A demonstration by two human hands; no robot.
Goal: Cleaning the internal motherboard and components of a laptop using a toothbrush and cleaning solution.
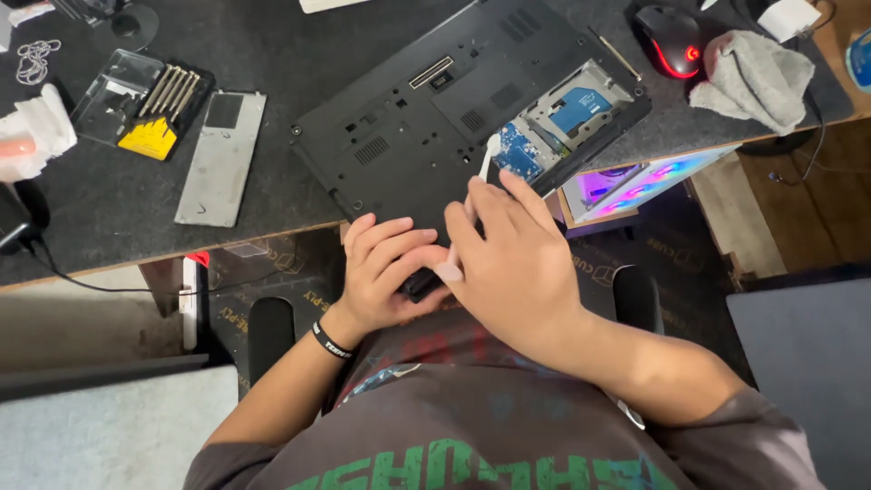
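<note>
While my left hand [386,272] clamps the laptop [435,118] edge, my right hand [508,259] pinches a white swab [484,168] toward one o'clock; I'd next dab gently.

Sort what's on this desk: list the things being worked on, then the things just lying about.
In use: upturned black laptop; white swab stick in the right hand; left hand steadying the laptop's edge.

Lying about: screwdriver set; grey metal cover plate; mouse; grey cloth.
</note>
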